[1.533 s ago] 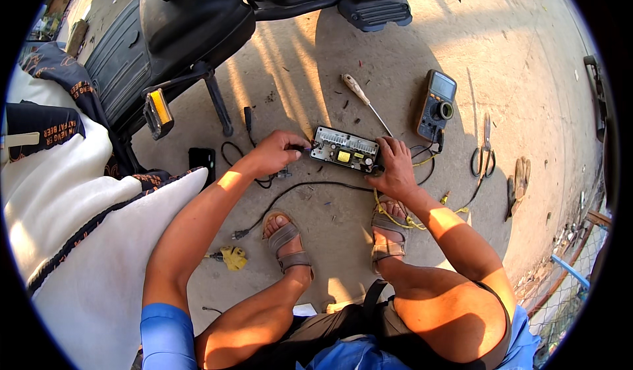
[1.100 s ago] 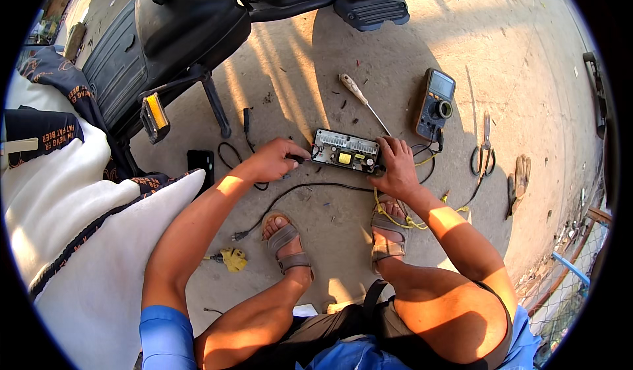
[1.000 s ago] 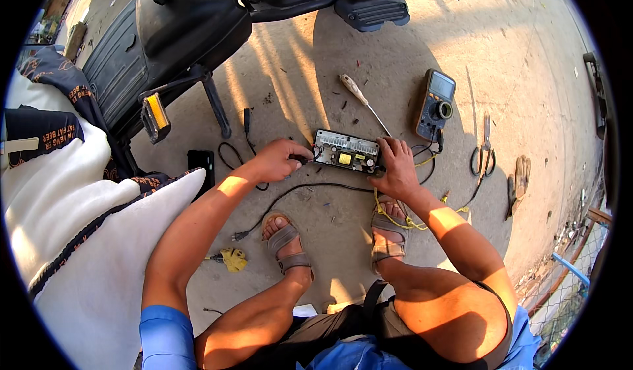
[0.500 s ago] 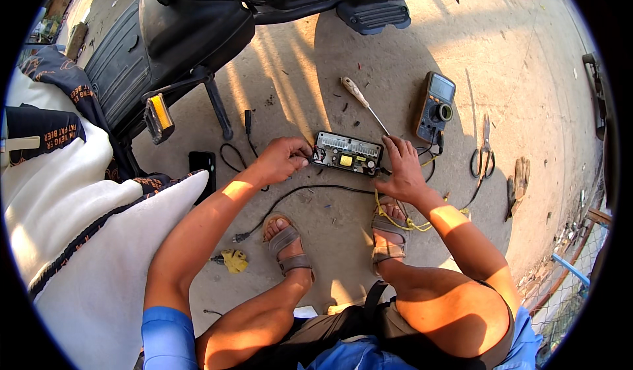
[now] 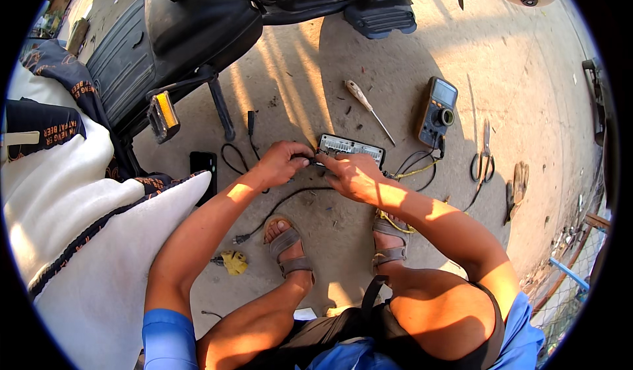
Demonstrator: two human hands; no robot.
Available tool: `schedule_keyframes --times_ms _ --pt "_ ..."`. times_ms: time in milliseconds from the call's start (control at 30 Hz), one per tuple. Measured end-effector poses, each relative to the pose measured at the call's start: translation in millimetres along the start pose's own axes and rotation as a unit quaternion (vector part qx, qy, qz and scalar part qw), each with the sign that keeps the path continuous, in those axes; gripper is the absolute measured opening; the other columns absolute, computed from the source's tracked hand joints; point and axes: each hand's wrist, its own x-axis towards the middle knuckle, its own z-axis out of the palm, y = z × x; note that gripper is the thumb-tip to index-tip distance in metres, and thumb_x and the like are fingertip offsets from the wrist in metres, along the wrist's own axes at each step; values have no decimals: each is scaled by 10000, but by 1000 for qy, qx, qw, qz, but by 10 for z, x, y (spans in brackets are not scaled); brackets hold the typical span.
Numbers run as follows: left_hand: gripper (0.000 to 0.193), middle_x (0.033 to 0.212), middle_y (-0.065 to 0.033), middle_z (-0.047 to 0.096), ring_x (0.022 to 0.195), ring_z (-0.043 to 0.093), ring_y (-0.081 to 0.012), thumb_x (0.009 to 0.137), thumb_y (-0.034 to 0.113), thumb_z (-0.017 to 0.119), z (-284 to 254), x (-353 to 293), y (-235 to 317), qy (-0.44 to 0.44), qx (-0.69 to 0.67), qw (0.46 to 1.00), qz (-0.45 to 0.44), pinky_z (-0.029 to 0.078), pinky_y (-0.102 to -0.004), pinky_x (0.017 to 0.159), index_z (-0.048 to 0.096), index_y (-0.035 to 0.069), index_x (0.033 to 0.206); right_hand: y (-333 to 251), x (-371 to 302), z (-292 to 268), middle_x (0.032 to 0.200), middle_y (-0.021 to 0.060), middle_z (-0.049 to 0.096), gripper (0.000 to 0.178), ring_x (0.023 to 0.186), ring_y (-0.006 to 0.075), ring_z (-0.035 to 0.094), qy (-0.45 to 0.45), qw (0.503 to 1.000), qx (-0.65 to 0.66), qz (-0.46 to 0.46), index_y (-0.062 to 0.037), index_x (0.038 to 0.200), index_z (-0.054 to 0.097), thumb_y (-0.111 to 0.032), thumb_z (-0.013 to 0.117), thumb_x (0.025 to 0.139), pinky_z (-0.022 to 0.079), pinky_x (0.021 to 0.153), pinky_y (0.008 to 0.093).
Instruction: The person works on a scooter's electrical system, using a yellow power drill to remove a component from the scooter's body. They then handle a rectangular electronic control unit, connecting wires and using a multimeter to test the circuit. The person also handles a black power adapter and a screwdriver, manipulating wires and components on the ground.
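An open black case with a circuit board [image 5: 359,147] inside lies on the ground between my feet and the motorbike. At its left end, my left hand [image 5: 283,164] is closed, with a short bit of black cable [image 5: 308,157] showing at its fingertips. My right hand [image 5: 354,177] reaches across the near side of the case, covering much of the board. Its thumb and index finger come together at the left end, close to my left fingertips; what they pinch is too small to make out.
A screwdriver [image 5: 369,109] lies beyond the case. To the right are a multimeter [image 5: 437,111] with leads, scissors [image 5: 484,155] and a glove [image 5: 518,188]. The motorbike [image 5: 191,30] stands ahead left, its pedal [image 5: 163,114] sticking out. A phone [image 5: 203,172] and power plug [image 5: 242,238] lie left.
My right hand has moved left, from the right end of the case over the board to its left end. My left hand stays about where it was.
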Motion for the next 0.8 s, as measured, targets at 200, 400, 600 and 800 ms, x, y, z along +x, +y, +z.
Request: schedule_keyframes --times_ms 200,400,600,800 --pt "217 1002 -88 745 923 668 -142 934 28 683 8 1 -39 11 -22 1000 15 524 -316 840 706 1 1148 15 172 145 846 169 713 387 790 393 707 5 1000 -17 21 -124 1263 646 -245 685 897 547 671 508" --pt "199 952 -83 727 875 636 -138 943 34 664 -21 30 35 36 -7 999 1 512 -320 812 703 4 1136 82 193 299 926 193 664 303 839 431 669 121 990 73 24 -90 1187 695 -174 689 896 543 724 502" --pt "188 921 -80 715 849 622 -135 932 19 656 -45 58 -24 68 2 997 22 505 -317 792 708 3 1112 123 84 164 1016 223 685 366 875 426 678 136 973 174 65 4 1232 655 -17 646 867 537 749 451" --pt "187 926 -92 721 853 639 -162 910 10 677 -77 91 -14 50 20 999 5 510 -327 798 721 13 1093 135 -17 308 1041 229 685 407 905 431 682 138 981 133 18 11 1267 633 -61 683 869 556 782 465"
